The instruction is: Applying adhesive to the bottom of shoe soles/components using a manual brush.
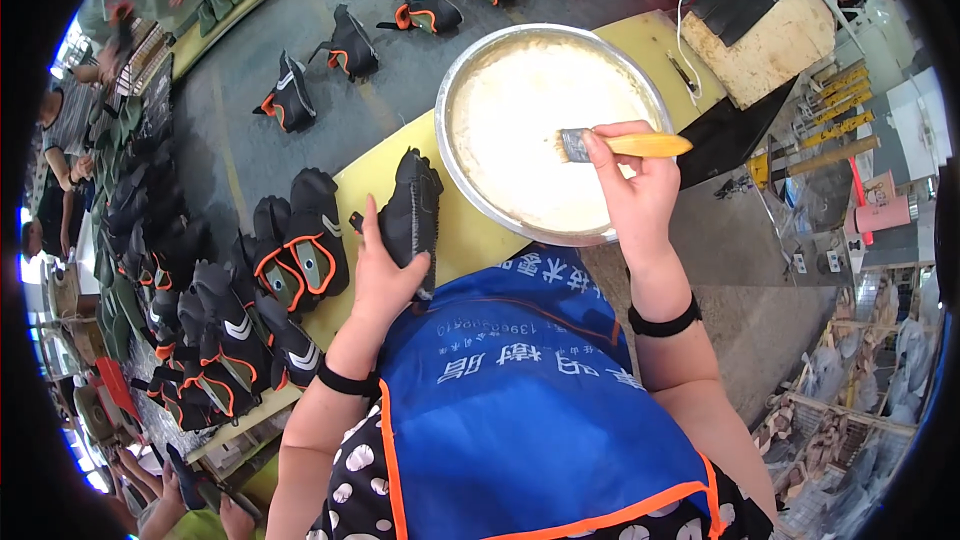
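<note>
The left hand [385, 275] is clenched around a black shoe upper [412, 215], holding it upright just above the yellow workbench [470, 240], close to the person's blue apron [520, 390]. The right hand [635, 185] grasps a paintbrush [625, 145] by its yellow handle — the bristles sit over the pale, creamy glue inside a wide metal bowl [452, 105] that rests on the bench just beyond the shoe upper. A black band circles each wrist. To the left, a pile of black and orange shoe uppers [250, 310] lies heaped on the bench edge. Farther off, a grey conveyor belt [260, 155] carries more uppers spaced apart in a curving row — other people's hands show at its far left side.
</note>
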A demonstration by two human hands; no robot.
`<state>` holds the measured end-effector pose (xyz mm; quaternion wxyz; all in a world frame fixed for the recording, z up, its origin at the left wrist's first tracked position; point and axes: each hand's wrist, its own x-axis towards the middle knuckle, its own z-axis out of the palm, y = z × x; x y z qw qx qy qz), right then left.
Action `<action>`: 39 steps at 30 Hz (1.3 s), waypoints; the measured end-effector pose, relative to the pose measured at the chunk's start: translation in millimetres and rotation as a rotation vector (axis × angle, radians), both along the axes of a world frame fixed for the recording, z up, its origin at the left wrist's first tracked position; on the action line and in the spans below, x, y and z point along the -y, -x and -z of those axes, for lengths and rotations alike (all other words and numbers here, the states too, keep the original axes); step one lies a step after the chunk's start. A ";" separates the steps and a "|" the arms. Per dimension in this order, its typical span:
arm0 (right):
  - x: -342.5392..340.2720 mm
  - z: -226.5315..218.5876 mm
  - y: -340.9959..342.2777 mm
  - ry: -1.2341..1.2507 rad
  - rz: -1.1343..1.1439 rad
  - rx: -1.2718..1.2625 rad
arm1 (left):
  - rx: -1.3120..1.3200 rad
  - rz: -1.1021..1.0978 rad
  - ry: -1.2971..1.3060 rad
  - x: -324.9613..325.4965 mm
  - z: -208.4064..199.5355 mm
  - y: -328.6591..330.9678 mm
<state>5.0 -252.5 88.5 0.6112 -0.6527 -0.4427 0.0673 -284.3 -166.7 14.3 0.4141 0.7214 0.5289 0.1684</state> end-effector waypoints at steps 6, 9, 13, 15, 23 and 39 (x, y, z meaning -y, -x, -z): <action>15.6 -3.9 -8.2 0.198 0.052 0.109 | 0.795 -0.272 0.553 -13.0 -32.9 30.6; 22.0 -10.8 -12.6 0.014 0.080 0.234 | 0.875 -0.215 0.550 -8.8 -62.6 34.3; 16.0 -16.8 -10.9 0.172 0.116 0.479 | 0.892 0.061 0.650 -5.3 -93.9 18.6; 15.8 -22.5 -5.7 0.321 0.114 0.470 | 0.793 0.134 0.699 -7.3 -102.3 4.9; 32.8 -60.2 12.6 0.007 -0.327 0.532 | 0.554 0.358 0.819 -10.9 -116.3 -31.4; 13.0 -38.4 2.8 -0.121 -0.422 0.307 | 0.700 0.361 1.072 -12.3 -108.1 -27.4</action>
